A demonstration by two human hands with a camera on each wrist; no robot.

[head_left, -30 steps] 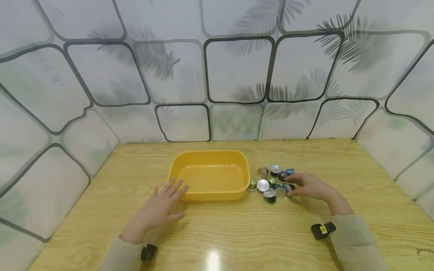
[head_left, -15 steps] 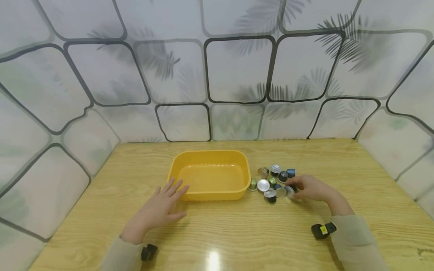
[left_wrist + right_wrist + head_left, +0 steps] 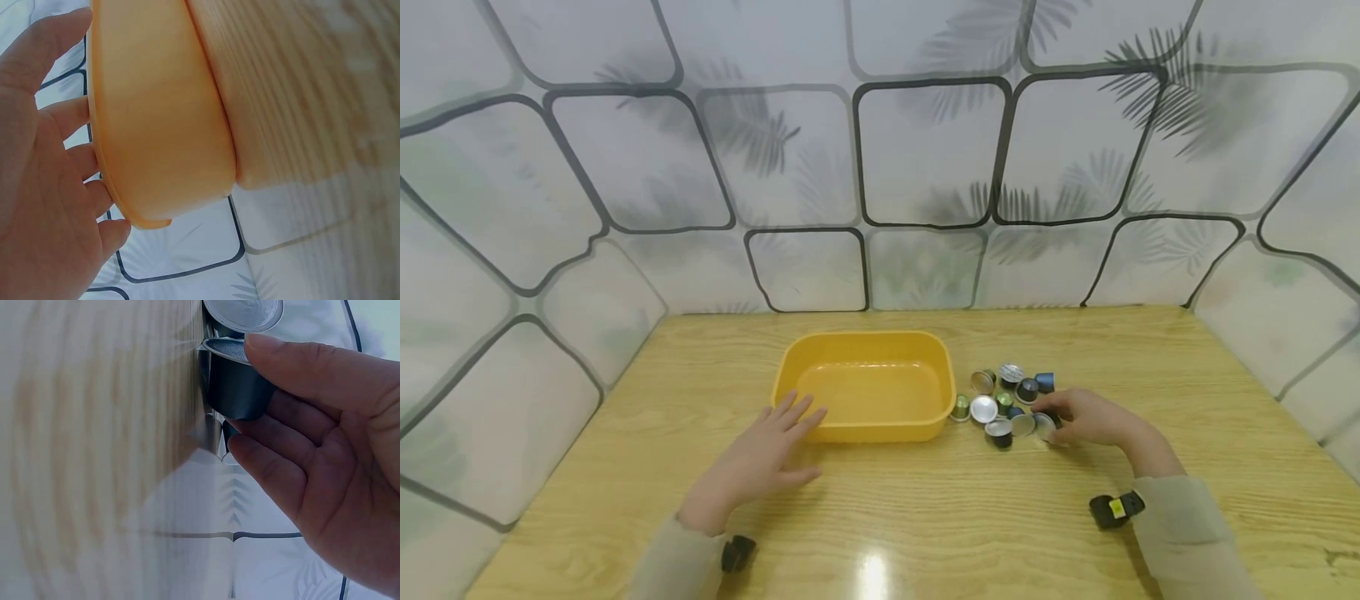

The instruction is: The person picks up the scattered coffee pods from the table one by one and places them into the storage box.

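Observation:
My right hand [image 3: 1097, 419] is at the near right side of a pile of coffee capsules. Its thumb and fingers pinch a dark coffee capsule [image 3: 240, 390], whose silvery lid shows under the thumb tip in the right wrist view. Around it lie several more capsules, among them a silver-lidded one [image 3: 983, 409], a green one [image 3: 960, 407] and a blue one [image 3: 1044, 382]. My left hand [image 3: 752, 467] is spread with straight fingers over the near left rim of a yellow tray [image 3: 880, 434]. In the left wrist view, its fingertips overlap the tray's rim.
The tray stands on a wood-grain table [image 3: 880, 500], just left of the capsule pile. A patterned backdrop [image 3: 925, 158] of pale panels with dark outlines rises behind the table and on both sides.
My right hand's fingertips have drawn closer together on the dark capsule and come slightly nearer to me. My left hand has shifted a little to the right at the tray's rim.

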